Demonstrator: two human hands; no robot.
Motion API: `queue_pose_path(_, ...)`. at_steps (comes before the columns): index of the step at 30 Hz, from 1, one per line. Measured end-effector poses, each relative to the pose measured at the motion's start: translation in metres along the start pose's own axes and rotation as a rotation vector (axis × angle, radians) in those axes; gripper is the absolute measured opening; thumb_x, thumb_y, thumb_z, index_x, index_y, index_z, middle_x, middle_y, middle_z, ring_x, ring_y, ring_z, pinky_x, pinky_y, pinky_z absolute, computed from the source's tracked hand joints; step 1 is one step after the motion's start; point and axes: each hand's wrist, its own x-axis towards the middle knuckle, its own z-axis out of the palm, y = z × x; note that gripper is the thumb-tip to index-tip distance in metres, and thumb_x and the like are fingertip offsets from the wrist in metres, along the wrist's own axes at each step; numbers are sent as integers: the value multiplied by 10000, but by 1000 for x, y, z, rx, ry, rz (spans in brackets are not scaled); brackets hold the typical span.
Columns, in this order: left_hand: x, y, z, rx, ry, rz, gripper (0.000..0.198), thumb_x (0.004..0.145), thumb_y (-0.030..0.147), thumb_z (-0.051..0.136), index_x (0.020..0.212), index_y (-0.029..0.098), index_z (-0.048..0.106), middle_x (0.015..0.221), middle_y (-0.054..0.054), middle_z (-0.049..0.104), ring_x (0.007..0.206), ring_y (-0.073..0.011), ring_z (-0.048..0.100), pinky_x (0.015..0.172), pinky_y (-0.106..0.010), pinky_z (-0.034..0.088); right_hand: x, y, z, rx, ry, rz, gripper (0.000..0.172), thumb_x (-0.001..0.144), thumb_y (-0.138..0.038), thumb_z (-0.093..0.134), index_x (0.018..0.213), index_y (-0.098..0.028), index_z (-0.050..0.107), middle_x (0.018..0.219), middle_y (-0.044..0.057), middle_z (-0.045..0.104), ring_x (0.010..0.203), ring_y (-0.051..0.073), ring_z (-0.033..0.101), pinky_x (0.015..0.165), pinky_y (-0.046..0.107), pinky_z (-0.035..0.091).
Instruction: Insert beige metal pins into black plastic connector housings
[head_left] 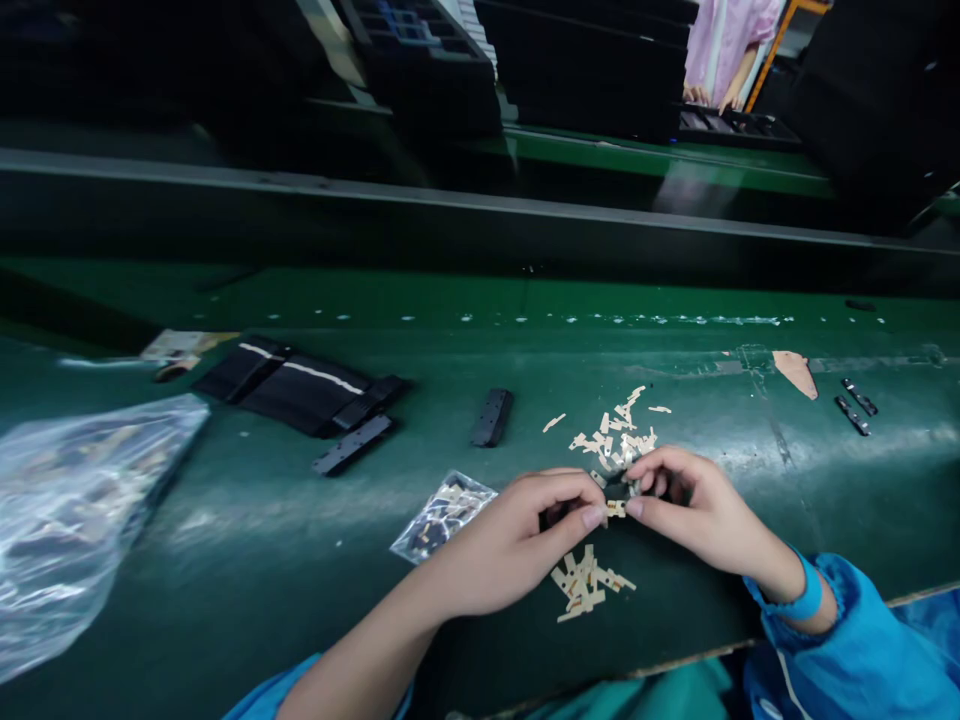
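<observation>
Close together over the green tabletop, my left hand (536, 530) and my right hand (686, 500) pinch at a small cream-coloured strip (615, 508) with a metallic look. Fingers of both hands are closed, and part of what they hold is hidden behind the fingertips. Just beyond them lies a loose pile of pale flat strips (611, 430). Nearer to me, below the hands, a second pile of similar strips (586, 585) shows some orange-brown marks. Beside my left hand rests a small clear bag (442, 515) of little parts.
A large clear plastic bag (67, 510) lies at the left, near a black folded pouch (300, 385). Black bars (492, 418) sit mid-table. Small black pieces (853, 414) and a tan scrap (796, 374) lie right. Across the raised ledge (450, 200), a person in pink (724, 50) handles a tray.
</observation>
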Motion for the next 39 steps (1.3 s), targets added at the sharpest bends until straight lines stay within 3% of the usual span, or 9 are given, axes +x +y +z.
queue_pose_path(5,0,0,-3,51,-2,67,289,1049,302,465,803,221,595,769,27,565,725,-159,547,671,-272,417,10,-8,-5,-11,-331,18,114,871,-217,703,827,-188,803,727,2,674,627,132,562,577,253,434)
queue_pose_path(7,2,-4,3,28,151,36,194,1024,310,520,878,229,620,774,31,587,710,-156,556,651,-262,430,16,-7,-1,14,-298,18,111,855,-218,705,813,-185,802,722,7,692,631,138,572,575,251,440)
queue_pose_path(10,6,-12,13,65,465,-8,112,959,310,637,885,226,637,713,41,581,642,-150,547,583,-249,421,24,0,7,35,-121,-18,123,850,-225,691,799,-187,796,727,17,718,624,142,572,567,253,443)
queue_pose_path(12,8,-16,18,138,561,47,130,963,285,653,852,219,672,703,31,614,638,-151,577,587,-252,437,28,5,12,20,7,-70,134,849,-202,673,786,-187,790,720,18,721,620,142,570,573,255,444)
queue_pose_path(16,8,-17,21,195,524,224,179,1021,192,579,993,221,753,889,-18,755,793,-167,705,734,-267,531,28,10,18,-15,104,-145,146,846,-169,657,769,-185,781,668,6,690,594,133,558,571,250,432)
queue_pose_path(20,7,-17,23,216,455,274,252,1033,153,534,991,214,775,864,-26,763,775,-173,727,707,-267,562,23,10,21,-66,133,-182,148,864,-179,664,785,-186,788,657,3,679,585,133,565,562,247,432)
queue_pose_path(25,4,-24,29,282,653,294,152,994,168,645,1036,194,788,948,-49,820,828,-187,783,761,-270,614,21,11,24,-144,226,-210,169,877,-159,649,780,-198,782,679,8,705,584,137,579,577,255,450)
queue_pose_path(33,6,-22,26,286,527,300,243,1010,149,562,1047,215,792,963,-54,829,855,-212,798,781,-299,644,21,12,25,-165,173,-237,151,881,-166,657,812,-213,783,686,14,698,628,165,616,623,284,491)
queue_pose_path(39,3,-33,23,357,517,291,222,1004,212,548,1045,247,763,999,-48,822,862,-233,794,781,-284,616,26,11,26,-166,125,-265,142,842,-165,655,762,-236,748,705,4,718,675,168,654,717,289,524)
